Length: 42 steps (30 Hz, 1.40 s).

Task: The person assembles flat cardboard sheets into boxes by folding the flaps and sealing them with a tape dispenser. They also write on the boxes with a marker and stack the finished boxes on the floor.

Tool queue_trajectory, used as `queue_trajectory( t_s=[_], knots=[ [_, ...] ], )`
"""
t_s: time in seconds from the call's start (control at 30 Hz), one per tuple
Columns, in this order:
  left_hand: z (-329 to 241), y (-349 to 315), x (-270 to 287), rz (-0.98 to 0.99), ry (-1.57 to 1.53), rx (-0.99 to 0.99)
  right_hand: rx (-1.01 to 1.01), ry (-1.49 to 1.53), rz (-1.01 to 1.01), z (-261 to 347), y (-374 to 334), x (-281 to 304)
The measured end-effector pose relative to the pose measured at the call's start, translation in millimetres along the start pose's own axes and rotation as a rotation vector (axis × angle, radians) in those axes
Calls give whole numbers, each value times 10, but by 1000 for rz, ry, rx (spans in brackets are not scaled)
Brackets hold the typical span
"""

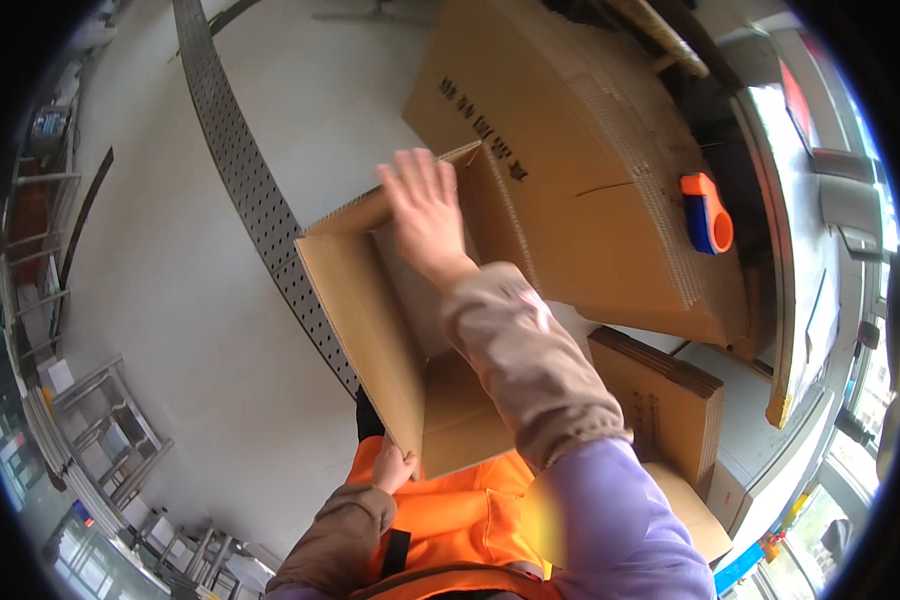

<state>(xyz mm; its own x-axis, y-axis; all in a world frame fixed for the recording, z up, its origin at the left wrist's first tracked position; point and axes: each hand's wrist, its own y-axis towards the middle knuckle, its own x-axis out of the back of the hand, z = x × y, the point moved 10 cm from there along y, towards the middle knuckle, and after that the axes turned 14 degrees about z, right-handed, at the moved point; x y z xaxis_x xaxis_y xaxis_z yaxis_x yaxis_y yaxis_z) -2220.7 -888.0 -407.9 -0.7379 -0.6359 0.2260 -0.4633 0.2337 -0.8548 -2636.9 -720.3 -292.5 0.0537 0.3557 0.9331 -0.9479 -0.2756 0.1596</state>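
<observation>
The left hand (394, 466) pinches the near left corner of a brown box (365, 320). The right hand (425, 212) is flat and wide open over its far edge; I can't tell if they touch. Big cardboard sheets (580, 210) are just beside it.

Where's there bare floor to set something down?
Pale grey floor looks bare between the silver metal frame and perforated dark metal strip, and beyond the open brown cardboard box, along that strip. Crowded right side: large brown cardboard stack, smaller folded brown cardboard, orange-and-blue plastic tool.
</observation>
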Motion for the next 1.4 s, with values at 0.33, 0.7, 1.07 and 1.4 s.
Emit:
queue_trajectory(
  t_s=[0.33, 0.7, 1.07, 1.4],
  knots=[
    [-1620, -41, -464, 73, 404, -535, -24, 259, 361, 283, -1089, -974],
    [-1389, 1729, 480, 360, 579, -152, -111, 319, 382, -51, -1629, -1560],
    [-1286, 844, 1221, -563, -246, -255, -313, 690, 210, -331, -1682, -1085],
    [-2016, 2224, 2532, -666, 654, -481, -698, 500, 182, -83, -2552, 52]
  ],
)
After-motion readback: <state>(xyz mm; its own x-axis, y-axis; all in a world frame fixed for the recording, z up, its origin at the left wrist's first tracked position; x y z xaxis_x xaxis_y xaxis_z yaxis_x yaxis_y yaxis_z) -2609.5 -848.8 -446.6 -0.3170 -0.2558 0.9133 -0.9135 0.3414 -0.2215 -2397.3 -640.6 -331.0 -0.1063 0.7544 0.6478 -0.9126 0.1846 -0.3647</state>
